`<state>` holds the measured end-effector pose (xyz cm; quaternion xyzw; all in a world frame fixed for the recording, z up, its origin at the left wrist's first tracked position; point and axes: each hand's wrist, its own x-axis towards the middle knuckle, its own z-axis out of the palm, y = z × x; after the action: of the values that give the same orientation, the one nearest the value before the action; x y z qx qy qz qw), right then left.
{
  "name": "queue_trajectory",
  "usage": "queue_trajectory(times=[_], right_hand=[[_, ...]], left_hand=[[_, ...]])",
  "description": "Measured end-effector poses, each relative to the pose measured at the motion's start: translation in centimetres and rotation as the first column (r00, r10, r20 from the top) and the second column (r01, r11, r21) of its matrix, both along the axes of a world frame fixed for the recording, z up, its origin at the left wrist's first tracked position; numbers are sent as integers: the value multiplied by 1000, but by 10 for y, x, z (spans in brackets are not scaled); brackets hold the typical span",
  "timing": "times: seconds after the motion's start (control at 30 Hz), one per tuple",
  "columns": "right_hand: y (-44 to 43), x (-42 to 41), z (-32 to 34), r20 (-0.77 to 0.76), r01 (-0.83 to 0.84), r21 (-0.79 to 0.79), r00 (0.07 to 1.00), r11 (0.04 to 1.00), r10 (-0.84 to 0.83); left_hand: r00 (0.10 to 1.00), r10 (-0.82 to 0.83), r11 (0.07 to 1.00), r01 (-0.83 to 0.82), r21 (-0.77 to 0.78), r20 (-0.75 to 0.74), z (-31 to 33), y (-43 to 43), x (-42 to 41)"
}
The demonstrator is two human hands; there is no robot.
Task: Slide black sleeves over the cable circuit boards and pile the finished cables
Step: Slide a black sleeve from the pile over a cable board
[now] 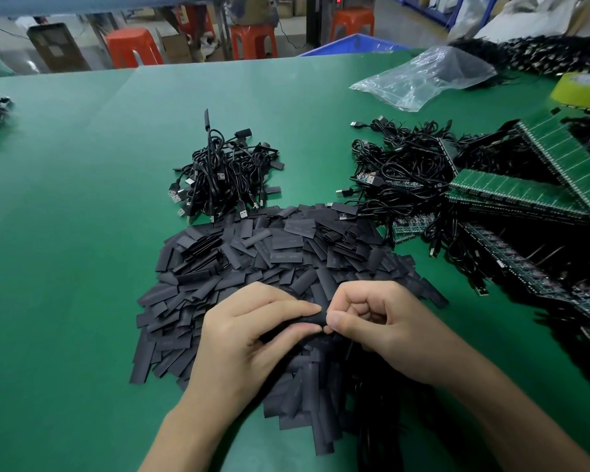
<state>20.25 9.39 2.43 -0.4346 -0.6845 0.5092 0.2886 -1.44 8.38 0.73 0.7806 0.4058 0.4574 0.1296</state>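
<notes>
While left hand (pixel 249 338) and right hand (pixel 375 321) pinch 1 sleeve (pixel 304 323), heaped sleeves (pixel 269 260) and cable piles (pixel 225 172) surround them.

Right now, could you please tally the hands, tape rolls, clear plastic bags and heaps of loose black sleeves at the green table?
Hands: 2 (left hand and right hand, both pinching one held sleeve)
Tape roll: 1
Clear plastic bag: 1
Sleeve heap: 1
Total: 5
</notes>
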Motion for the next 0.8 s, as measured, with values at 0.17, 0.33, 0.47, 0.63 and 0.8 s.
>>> queue_trajectory(times=[0.17,0.33,0.47,0.63,0.8], right_hand=[[1,-1,3,-54,27,-4,998,1000,-27],[0,-2,3,-165,74,-98,982,992,-89],[0,-6,1,-189,67,-149,977,987,-94],[-2,-10,-3,-183,92,-171,975,981,-124],[-3,-12,-1,-169,91,-148,979,985,-115]], left_hand=[[996,53,997,-49,-55,73,1,1,2],[950,180,977,-143,-157,254,1,-1,3],[946,208,976,-186,-110,249,-1,0,4],[963,245,970,-244,-19,116,-5,1,6],[967,248,969,-249,3,60,-3,2,5]])
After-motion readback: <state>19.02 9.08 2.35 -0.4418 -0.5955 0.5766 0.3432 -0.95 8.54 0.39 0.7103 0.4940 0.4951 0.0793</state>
